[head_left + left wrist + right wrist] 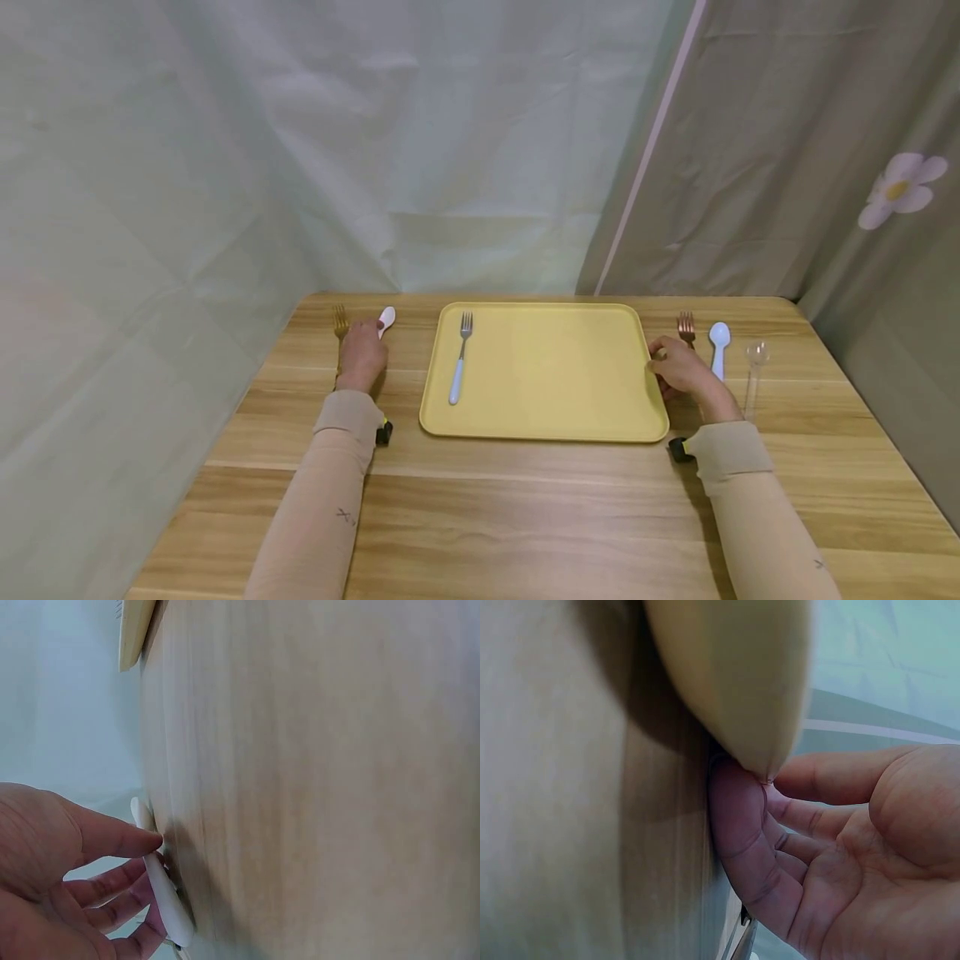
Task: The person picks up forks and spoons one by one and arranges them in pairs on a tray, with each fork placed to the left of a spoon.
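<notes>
Evidently, the left hand [363,354] pinches the white spoon [387,316] left of the yellow tray [555,367], whose right rim the right hand [681,367] pinches at the worktop [480,517]. Both look light and stiff; the spoon, probably slick, suits a mid-handle grip.

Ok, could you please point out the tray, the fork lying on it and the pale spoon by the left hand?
Yellow tray [558,368]: head view, bare middle of its surface.
Fork [459,367]: head view, upper end of its handle.
Pale spoon [387,317]: head view, its bowl.
</notes>
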### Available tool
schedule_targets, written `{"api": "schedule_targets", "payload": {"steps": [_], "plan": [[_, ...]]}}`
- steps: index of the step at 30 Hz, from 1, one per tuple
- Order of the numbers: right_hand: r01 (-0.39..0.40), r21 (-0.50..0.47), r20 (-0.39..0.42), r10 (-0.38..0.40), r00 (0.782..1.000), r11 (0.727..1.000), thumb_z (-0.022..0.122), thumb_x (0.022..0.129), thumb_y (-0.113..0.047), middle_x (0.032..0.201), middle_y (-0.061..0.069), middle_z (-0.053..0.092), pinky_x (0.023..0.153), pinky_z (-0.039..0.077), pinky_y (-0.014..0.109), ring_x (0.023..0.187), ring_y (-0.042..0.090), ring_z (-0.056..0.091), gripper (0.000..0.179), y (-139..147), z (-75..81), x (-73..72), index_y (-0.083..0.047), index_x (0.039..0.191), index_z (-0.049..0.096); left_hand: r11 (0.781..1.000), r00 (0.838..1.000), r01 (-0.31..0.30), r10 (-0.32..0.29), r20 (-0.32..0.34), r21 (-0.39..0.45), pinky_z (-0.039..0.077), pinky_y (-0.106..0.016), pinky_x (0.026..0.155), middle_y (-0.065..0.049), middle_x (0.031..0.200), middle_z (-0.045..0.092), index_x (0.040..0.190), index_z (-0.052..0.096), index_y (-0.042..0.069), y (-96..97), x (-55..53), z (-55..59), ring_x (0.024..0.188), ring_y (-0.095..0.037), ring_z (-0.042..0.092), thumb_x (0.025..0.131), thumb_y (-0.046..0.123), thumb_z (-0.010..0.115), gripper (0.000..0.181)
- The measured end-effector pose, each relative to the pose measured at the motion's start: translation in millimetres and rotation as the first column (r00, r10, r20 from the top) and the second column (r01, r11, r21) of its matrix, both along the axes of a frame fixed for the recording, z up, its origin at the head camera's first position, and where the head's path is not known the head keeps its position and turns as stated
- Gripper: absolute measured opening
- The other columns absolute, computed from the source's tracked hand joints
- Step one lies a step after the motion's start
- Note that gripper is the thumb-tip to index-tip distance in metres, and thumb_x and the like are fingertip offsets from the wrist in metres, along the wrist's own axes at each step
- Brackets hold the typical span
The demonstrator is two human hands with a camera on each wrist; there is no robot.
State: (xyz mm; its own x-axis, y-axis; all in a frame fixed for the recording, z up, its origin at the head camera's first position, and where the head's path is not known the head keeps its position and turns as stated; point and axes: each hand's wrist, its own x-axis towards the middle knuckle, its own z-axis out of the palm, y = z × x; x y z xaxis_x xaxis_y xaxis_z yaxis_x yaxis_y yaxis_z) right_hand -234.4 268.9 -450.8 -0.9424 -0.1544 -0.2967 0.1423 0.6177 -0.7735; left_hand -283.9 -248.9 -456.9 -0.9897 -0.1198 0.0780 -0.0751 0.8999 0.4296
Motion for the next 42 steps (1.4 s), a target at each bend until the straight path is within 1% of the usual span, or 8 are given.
{"api": "schedule_targets", "payload": {"steps": [4,13,18,25,30,35,42], "plan": [[0.002,0.008,0.011,-0.002,1.000,1.000,0.047,0.105,-0.002,0.078,0.014,0.060,0.052,0.058,0.036,0.059,0.019,0.064,0.030,0.4,0.5,0.4,0.013,0.131,0.042,1.000,0.999,0.015,-0.016,-0.032,-0.015,0.048,-0.059,0.096,-0.036,0.120,0.061,0.130,0.061,-0.011,0.1,0.5,1.5,0.113,-0.050,0.058,0.092,-0.010,0.053,0.039],[0.008,0.004,0.000,-0.008,1.000,1.000,0.048,0.105,-0.001,0.077,0.015,0.059,0.052,0.058,0.036,0.058,0.019,0.062,0.030,-0.8,0.8,0.9,0.014,0.130,0.042,1.000,0.999,0.013,-0.013,-0.030,0.003,0.048,-0.058,0.099,-0.034,0.124,0.063,0.133,0.062,-0.011,0.6,2.2,3.8,0.116,-0.048,0.058,0.092,-0.010,0.054,0.041],[0.010,-0.002,-0.005,-0.010,1.000,1.000,0.049,0.105,-0.001,0.074,0.013,0.059,0.051,0.057,0.035,0.057,0.018,0.062,0.030,-1.0,0.2,1.2,0.014,0.130,0.042,1.000,1.000,0.015,-0.015,-0.027,0.003,0.050,-0.058,0.097,-0.034,0.124,0.063,0.133,0.061,-0.011,0.6,0.8,6.4,0.113,-0.047,0.061,0.092,-0.010,0.054,0.042],[0.002,0.006,-0.011,-0.002,1.000,1.000,0.047,0.105,-0.002,0.074,0.014,0.059,0.051,0.057,0.034,0.057,0.018,0.062,0.031,-0.3,-1.1,-1.6,0.014,0.131,0.041,0.999,1.000,0.018,-0.017,-0.022,0.028,0.052,-0.058,0.093,-0.032,0.125,0.064,0.135,0.061,-0.007,4.3,-1.5,12.4,0.110,-0.046,0.062,0.093,-0.009,0.053,0.043],[-0.004,-0.001,-0.008,0.004,1.000,1.000,0.048,0.104,-0.001,0.079,0.016,0.061,0.052,0.058,0.036,0.058,0.019,0.063,0.031,-2.1,-4.2,0.1,0.014,0.131,0.042,0.999,0.999,0.020,-0.018,-0.032,0.038,0.051,-0.059,0.091,-0.031,0.125,0.064,0.136,0.061,-0.005,7.4,2.5,18.4,0.112,-0.047,0.061,0.092,-0.005,0.053,0.045],[0.001,0.009,-0.014,-0.001,1.000,1.000,0.048,0.104,-0.001,0.079,0.016,0.061,0.051,0.057,0.035,0.058,0.019,0.063,0.030,-1.3,-4.4,0.0,0.014,0.130,0.043,0.998,0.999,0.043,-0.041,-0.035,0.036,0.052,-0.057,0.090,-0.030,0.124,0.065,0.138,0.060,-0.004,15.1,5.2,27.7,0.109,-0.045,0.061,0.097,-0.001,0.058,0.041],[0.008,0.006,-0.005,-0.008,1.000,1.000,0.047,0.105,-0.001,0.076,0.013,0.059,0.051,0.057,0.035,0.058,0.019,0.062,0.030,0.3,-1.3,-1.6,0.013,0.130,0.043,0.994,0.995,0.087,-0.084,-0.046,0.064,0.054,-0.053,0.090,-0.029,0.124,0.066,0.137,0.060,-0.007,30.0,4.7,42.1,0.108,-0.043,0.064,0.099,0.002,0.060,0.039]]}}
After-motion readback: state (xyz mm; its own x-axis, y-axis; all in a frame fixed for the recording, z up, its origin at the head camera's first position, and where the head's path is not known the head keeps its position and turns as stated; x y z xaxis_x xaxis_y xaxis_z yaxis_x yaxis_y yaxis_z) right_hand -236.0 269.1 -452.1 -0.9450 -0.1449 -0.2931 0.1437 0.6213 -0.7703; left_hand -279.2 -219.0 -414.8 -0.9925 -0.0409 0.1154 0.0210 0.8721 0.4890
